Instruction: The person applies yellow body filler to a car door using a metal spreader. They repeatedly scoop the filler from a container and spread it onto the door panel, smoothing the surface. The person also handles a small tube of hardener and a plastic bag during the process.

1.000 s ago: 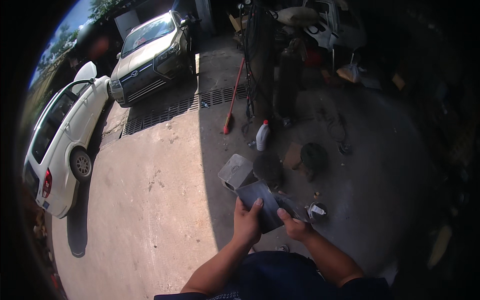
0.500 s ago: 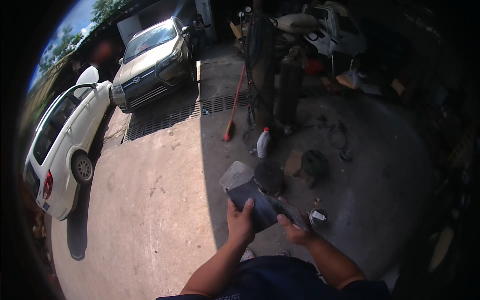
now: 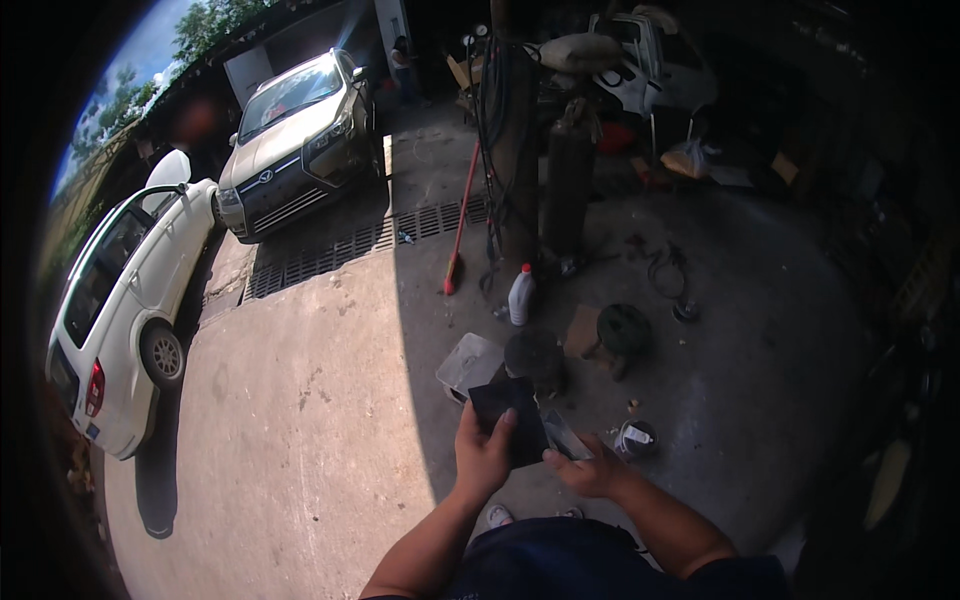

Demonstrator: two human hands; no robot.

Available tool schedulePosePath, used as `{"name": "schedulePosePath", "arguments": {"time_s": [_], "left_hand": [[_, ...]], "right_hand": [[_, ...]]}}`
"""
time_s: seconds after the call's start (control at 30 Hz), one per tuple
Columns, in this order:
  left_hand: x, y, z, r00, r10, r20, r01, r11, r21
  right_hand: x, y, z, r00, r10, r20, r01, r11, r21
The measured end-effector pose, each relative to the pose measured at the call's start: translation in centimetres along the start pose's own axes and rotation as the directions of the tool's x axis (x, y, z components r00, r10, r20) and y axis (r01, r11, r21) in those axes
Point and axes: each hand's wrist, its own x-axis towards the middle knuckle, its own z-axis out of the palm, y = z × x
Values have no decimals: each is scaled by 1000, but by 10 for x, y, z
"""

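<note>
My left hand (image 3: 482, 455) grips a dark, flat rectangular sheet (image 3: 505, 410), its thumb pressed on the upper face. What the sheet is made of I cannot make out. Close by on the right, my right hand (image 3: 592, 470) pinches a thin greyish flat piece (image 3: 566, 438) with a lighter, shiny face. Its near end touches or almost touches the dark sheet's edge. Just beyond the hands, a clear plastic box (image 3: 470, 365) and a dark round stool (image 3: 535, 362) stand on the floor.
A white bottle with red cap (image 3: 520, 298), a green round stool (image 3: 624, 328) and an open can (image 3: 636, 438) stand on the concrete. Further off are a post with hoses (image 3: 515, 150), a gas cylinder (image 3: 568, 185), a red-handled tool (image 3: 461, 220) and two parked cars (image 3: 290, 150).
The dark sheet has turned more upright and looks smaller. The greyish piece in my right hand has tilted, showing a lighter face, and that hand has shifted slightly left.
</note>
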Motion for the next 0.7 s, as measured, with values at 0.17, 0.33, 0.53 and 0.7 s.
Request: {"name": "schedulePosePath", "arguments": {"time_s": [0.17,0.33,0.53,0.7], "left_hand": [[6,-6,2,998,30,-51,-29,1000,2],[4,-22,0,992,35,-119,-40,998,-40],[11,-4,-10,994,70,-84,-70,998,1],[24,7,-18,998,-59,-23,55,988,-144]], "right_hand": [[15,-19,-12,959,-221,-178,245,962,124],[13,-7,5,936,-344,-80,327,930,-169],[1,11,16,997,18,78,-15,999,-39],[1,48,-15,985,173,28,-171,984,-51]]}}
